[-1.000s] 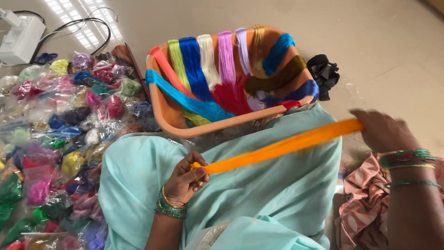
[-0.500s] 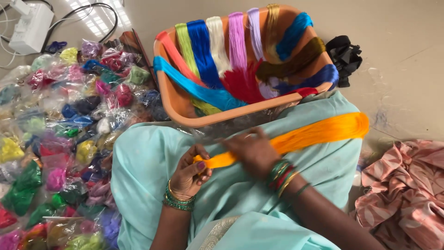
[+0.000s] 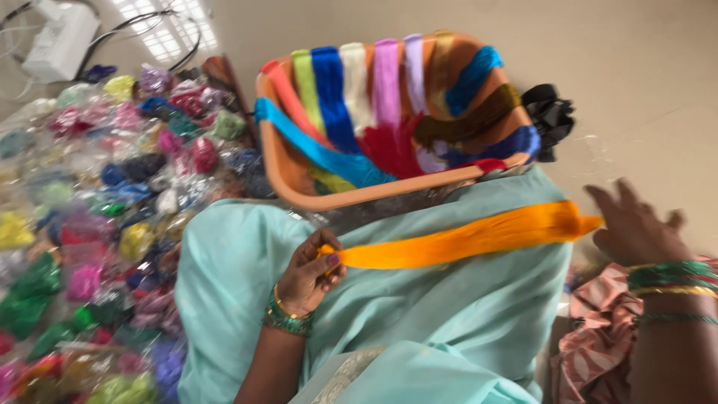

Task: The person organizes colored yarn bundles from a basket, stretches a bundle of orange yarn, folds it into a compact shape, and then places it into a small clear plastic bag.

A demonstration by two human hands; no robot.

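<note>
Fingers (image 3: 329, 258) of the left hand (image 3: 310, 273) pinch one end of an orange skein (image 3: 464, 238), thumb and fingertips closed tight on it just above the lap. From that grip the skein runs taut across the pale blue cloth (image 3: 449, 314) that covers the knees, rising a little toward the right, where it ends in a narrow tail. Right hand (image 3: 636, 228) sits at that far end with its fingers spread wide; its palm is just beside the tail, and the blur makes it hard to tell whether any finger touches the threads. Green and gold bangles ring both wrists.

Just beyond the lap stands an orange basket (image 3: 374, 196), its near rim touching the cloth. Draped over its rim and lying inside are more skeins in green, blue, cream, pink, lilac, red, brown and turquoise. A black bundle (image 3: 550, 120) lies on the floor against the basket's right end.

To the left, a heap of small clear bags (image 3: 97, 224) holding coloured thread covers the floor, well apart from the hands. Farther off at the top left sits a white box (image 3: 60, 41) with dark cables curling from it. Pink patterned fabric (image 3: 598, 329) lies crumpled under the right forearm.
</note>
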